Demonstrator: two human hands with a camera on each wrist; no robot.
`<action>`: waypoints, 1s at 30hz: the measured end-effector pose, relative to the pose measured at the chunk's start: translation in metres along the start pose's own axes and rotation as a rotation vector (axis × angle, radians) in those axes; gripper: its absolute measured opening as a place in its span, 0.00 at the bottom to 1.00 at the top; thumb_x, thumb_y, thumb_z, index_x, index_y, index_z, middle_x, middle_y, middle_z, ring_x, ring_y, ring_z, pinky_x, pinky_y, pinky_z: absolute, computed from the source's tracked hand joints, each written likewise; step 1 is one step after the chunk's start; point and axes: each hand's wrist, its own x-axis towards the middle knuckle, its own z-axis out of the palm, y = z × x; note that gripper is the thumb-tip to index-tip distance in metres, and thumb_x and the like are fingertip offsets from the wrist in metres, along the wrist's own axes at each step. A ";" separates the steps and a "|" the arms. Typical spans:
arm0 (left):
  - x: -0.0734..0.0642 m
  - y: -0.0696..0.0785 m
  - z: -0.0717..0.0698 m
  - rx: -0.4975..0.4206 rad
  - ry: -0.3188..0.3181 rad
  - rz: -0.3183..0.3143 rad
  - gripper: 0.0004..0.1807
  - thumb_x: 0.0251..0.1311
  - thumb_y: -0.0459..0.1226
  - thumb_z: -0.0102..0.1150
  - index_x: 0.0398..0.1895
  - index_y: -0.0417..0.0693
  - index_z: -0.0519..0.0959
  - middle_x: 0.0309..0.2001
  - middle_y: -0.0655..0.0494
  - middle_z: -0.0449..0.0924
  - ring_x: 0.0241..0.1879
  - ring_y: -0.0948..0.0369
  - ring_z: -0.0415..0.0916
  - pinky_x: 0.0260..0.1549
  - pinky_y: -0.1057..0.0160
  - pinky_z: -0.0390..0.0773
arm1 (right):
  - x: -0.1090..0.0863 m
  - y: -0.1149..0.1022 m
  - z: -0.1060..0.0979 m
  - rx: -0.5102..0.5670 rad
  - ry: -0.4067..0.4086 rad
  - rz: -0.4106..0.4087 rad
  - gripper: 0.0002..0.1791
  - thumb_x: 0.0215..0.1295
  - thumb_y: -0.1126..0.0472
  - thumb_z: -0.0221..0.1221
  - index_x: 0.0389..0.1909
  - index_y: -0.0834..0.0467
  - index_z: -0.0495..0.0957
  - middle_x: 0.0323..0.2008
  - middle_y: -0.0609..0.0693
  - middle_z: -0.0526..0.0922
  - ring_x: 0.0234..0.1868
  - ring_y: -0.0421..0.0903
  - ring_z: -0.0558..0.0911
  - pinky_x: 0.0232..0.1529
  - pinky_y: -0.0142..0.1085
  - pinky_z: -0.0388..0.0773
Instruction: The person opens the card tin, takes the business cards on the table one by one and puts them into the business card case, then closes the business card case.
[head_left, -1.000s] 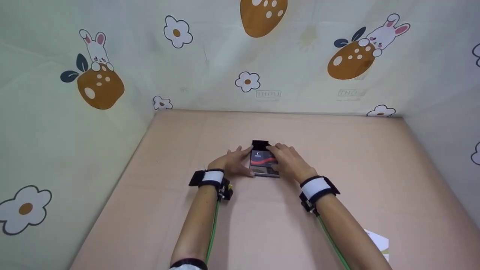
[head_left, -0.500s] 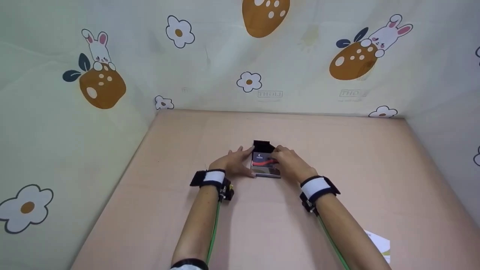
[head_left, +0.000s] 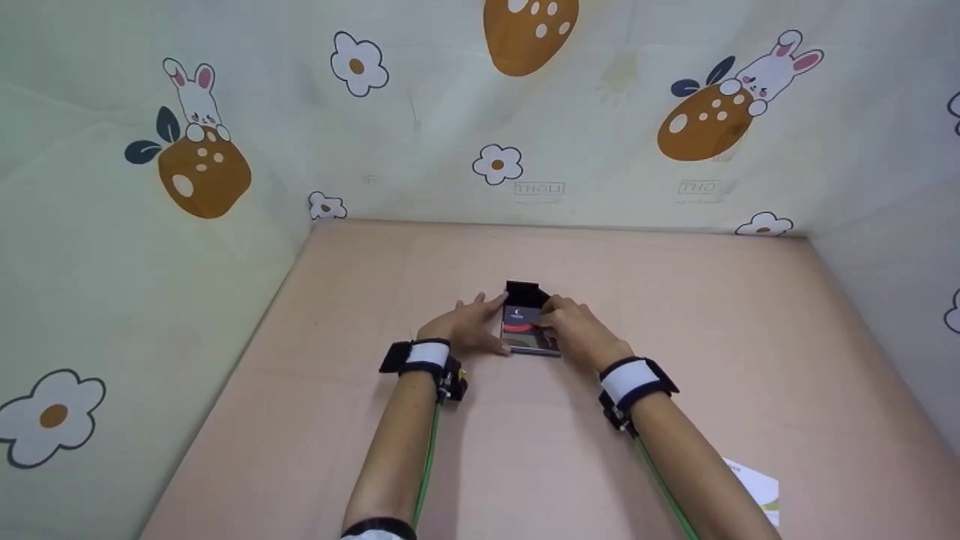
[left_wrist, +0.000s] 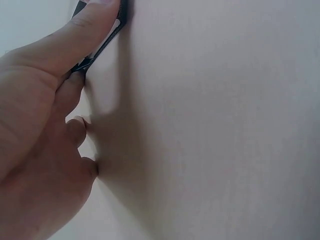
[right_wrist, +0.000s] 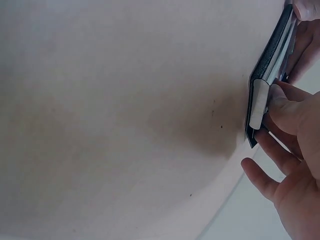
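A black card case [head_left: 523, 294] lies on the table, its flap folded back at the far end. In it shows a dark card [head_left: 517, 316] with a red wave. My left hand [head_left: 469, 327] grips the case's left side, thumb at the near corner and a finger by the flap; the left wrist view shows the thumb over the case edge [left_wrist: 107, 39]. My right hand [head_left: 576, 324] curls its fingers over the card's right part and pinches it there. In the right wrist view, the right thumb lies on top of the black case [right_wrist: 270, 56], beside its pale end.
A white printed card [head_left: 759, 489] lies at the lower right, partly behind the right forearm. Patterned curtain walls [head_left: 420, 150] border the pinkish table [head_left: 675, 300] at the back and sides. Green cables [head_left: 424, 472] run along both forearms.
My right fingers have come from the far right corner by the flap down onto the card, and have curled more. The left hand and case stay in place.
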 end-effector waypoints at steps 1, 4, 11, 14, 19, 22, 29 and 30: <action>0.000 0.000 0.000 0.001 -0.001 -0.001 0.57 0.49 0.58 0.73 0.79 0.80 0.46 0.83 0.50 0.36 0.80 0.38 0.31 0.73 0.28 0.41 | -0.001 0.000 0.000 -0.004 -0.001 -0.004 0.17 0.70 0.67 0.58 0.56 0.53 0.84 0.59 0.56 0.78 0.60 0.56 0.78 0.61 0.50 0.79; 0.001 0.000 0.000 -0.001 0.000 -0.001 0.57 0.49 0.58 0.73 0.79 0.80 0.46 0.83 0.50 0.36 0.80 0.38 0.31 0.73 0.27 0.41 | -0.002 -0.002 0.001 -0.005 -0.009 -0.002 0.19 0.70 0.69 0.57 0.58 0.53 0.83 0.60 0.57 0.78 0.61 0.56 0.77 0.63 0.51 0.77; -0.002 0.000 0.001 -0.003 0.003 0.032 0.57 0.50 0.58 0.72 0.79 0.77 0.45 0.82 0.47 0.36 0.79 0.34 0.30 0.74 0.29 0.40 | -0.005 -0.002 0.004 -0.011 0.014 -0.020 0.21 0.68 0.71 0.58 0.59 0.53 0.82 0.59 0.58 0.77 0.61 0.57 0.76 0.65 0.54 0.75; -0.002 0.000 0.000 -0.003 0.006 0.034 0.57 0.50 0.57 0.73 0.79 0.77 0.46 0.82 0.47 0.36 0.79 0.34 0.31 0.74 0.29 0.40 | -0.007 -0.002 0.005 -0.016 0.015 -0.019 0.21 0.69 0.70 0.58 0.59 0.53 0.82 0.59 0.58 0.77 0.62 0.57 0.76 0.66 0.57 0.73; -0.001 0.000 -0.001 0.008 -0.003 0.035 0.57 0.51 0.58 0.72 0.79 0.77 0.45 0.82 0.47 0.35 0.79 0.34 0.30 0.74 0.29 0.40 | -0.012 -0.003 0.008 -0.009 0.019 -0.025 0.20 0.70 0.70 0.57 0.59 0.53 0.82 0.57 0.58 0.78 0.62 0.58 0.77 0.67 0.59 0.72; -0.001 0.000 -0.001 0.020 -0.007 0.034 0.57 0.51 0.59 0.71 0.80 0.76 0.44 0.82 0.46 0.35 0.79 0.34 0.31 0.74 0.29 0.41 | -0.015 -0.004 0.009 -0.016 0.023 -0.034 0.21 0.70 0.70 0.57 0.59 0.53 0.82 0.55 0.57 0.78 0.60 0.57 0.78 0.64 0.57 0.75; 0.001 0.000 -0.001 0.006 -0.013 0.027 0.58 0.51 0.58 0.72 0.80 0.76 0.44 0.82 0.47 0.35 0.79 0.34 0.31 0.74 0.29 0.40 | -0.019 -0.006 0.010 -0.038 0.034 -0.056 0.24 0.66 0.74 0.56 0.59 0.53 0.82 0.53 0.58 0.80 0.58 0.57 0.79 0.64 0.62 0.74; 0.001 0.000 -0.001 0.005 -0.013 0.025 0.58 0.51 0.58 0.72 0.80 0.76 0.45 0.82 0.47 0.35 0.79 0.35 0.31 0.74 0.30 0.40 | -0.019 -0.006 0.010 -0.041 0.037 -0.062 0.24 0.65 0.75 0.56 0.59 0.53 0.82 0.53 0.59 0.81 0.58 0.58 0.80 0.64 0.62 0.74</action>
